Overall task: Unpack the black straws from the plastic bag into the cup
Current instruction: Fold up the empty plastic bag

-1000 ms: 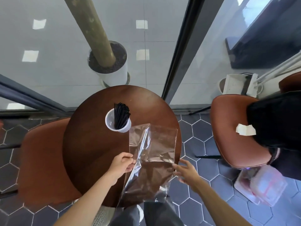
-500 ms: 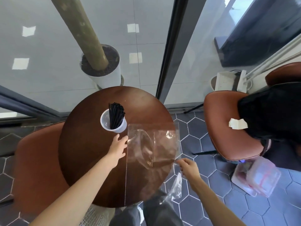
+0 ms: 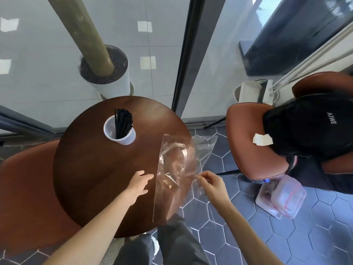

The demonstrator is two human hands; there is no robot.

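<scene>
A bundle of black straws (image 3: 123, 123) stands in a clear plastic cup (image 3: 111, 131) at the far side of the round brown table (image 3: 91, 169). The empty clear plastic bag (image 3: 176, 165) hangs over the table's right edge. My right hand (image 3: 212, 185) pinches the bag at its right side. My left hand (image 3: 138, 183) hovers over the table just left of the bag, fingers spread, holding nothing.
A brown chair (image 3: 24, 188) stands left of the table. Another brown chair (image 3: 252, 142) at the right carries a black bag (image 3: 309, 127) and a paper scrap (image 3: 262, 139). A plastic container (image 3: 280, 197) lies on the hex-tiled floor. Glass wall and planter (image 3: 107, 73) lie beyond.
My left hand has let go of the bag and drawn back over the table. My right hand has pulled the bag to the right, so it now hangs off the table's edge.
</scene>
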